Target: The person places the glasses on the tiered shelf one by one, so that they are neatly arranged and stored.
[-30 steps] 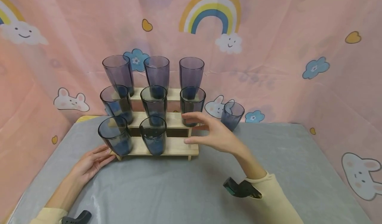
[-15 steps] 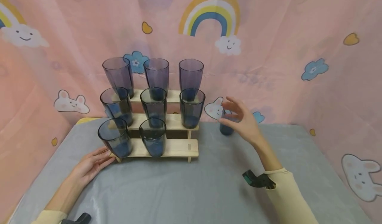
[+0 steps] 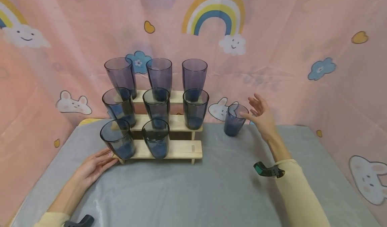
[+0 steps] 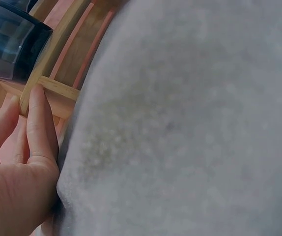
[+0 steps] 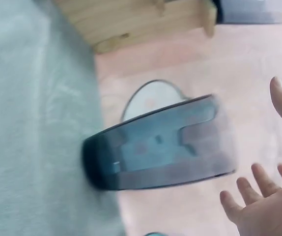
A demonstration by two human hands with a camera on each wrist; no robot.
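A three-tier wooden stand (image 3: 182, 149) bears several tinted glass tumblers, three on each of the upper tiers. Its lowest tier holds a left tumbler (image 3: 118, 139) and a middle tumbler (image 3: 156, 139), with bare wood at the right. My left hand (image 3: 90, 170) pinches the lowest board's left end between thumb and fingers, as the left wrist view confirms. One more tumbler (image 3: 234, 124) stands upright on the cloth, right of the stand. My right hand (image 3: 263, 121) is just right of that tumbler, fingers spread near its rim and nothing gripped. In the right wrist view the same tumbler (image 5: 155, 147) appears sideways, slightly blurred.
Grey cloth (image 3: 193, 193) covers the table. Behind and at both sides hangs a pink curtain (image 3: 272, 25) printed with rainbows and rabbits. A yellow edge (image 3: 90, 121) shows at the table's back left. Each forearm wears a dark wrist camera.
My right hand has moved from the stand's lower right, across the lone tumbler, to that tumbler's right side, its fingers opening wider. The left hand and the stand have stayed put.
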